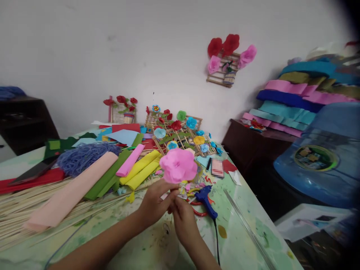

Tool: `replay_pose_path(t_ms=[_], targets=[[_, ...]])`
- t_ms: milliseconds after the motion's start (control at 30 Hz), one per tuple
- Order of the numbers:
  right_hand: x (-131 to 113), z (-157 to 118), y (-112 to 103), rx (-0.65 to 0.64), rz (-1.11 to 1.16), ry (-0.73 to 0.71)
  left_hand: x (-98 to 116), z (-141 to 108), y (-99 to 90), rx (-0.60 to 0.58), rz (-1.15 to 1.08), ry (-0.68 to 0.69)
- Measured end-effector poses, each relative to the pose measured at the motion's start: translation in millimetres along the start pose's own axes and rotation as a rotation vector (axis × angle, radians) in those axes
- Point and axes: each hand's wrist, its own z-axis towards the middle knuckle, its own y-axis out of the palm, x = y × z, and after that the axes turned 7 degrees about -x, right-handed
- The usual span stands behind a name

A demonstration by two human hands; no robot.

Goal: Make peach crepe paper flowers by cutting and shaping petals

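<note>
A large pink paper flower [179,165] stands upright above my two hands over the middle of the table. My left hand [158,198] is closed around its base, just under the petals. Just below and to the right, my right hand [182,215] is closed too, its fingers pinching at the lower end, where the stem is mostly hidden. Right behind my hands lie a blue glue gun [206,200] with a black cord and scissors with red handles [200,214]. Small pink and yellow paper scraps are scattered around them.
Rolled crepe paper in peach [73,191], green and yellow [142,167] lies at left over thin bamboo sticks [17,213]. Blue yarn [86,157] is heaped behind. Bamboo frames with paper flowers [176,125] lean on the wall. Thin wires [247,228] and a water bottle [317,153] are at right.
</note>
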Motion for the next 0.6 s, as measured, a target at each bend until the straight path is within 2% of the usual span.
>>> replay_pose_path(t_ms=[67,133,233,300,433,500,600], targets=[[0.0,2.8,2.5,0.009,0.136,0.020,1.4,12.3,-9.9,-0.042,0.021,0.062],[0.9,5.6,5.7,0.045,0.255,0.047,-7.1,24.5,-20.4,-0.075,0.065,0.083],[3.8,9.9,11.2,0.096,0.341,0.068,-41.4,43.4,-39.3,-0.143,0.305,0.026],[6.0,12.9,15.0,0.104,0.375,0.074,-74.9,55.5,-54.8,-0.274,0.610,-0.174],[10.1,18.1,21.9,0.089,0.421,0.096,-141.3,67.9,-84.9,-0.306,0.770,-0.447],[13.4,19.4,25.0,0.080,0.428,0.107,-164.1,66.0,-93.8,-0.340,0.814,-0.556],[21.2,18.5,29.1,0.075,0.425,0.126,-181.9,58.1,-96.0,-0.401,0.831,-0.658]])
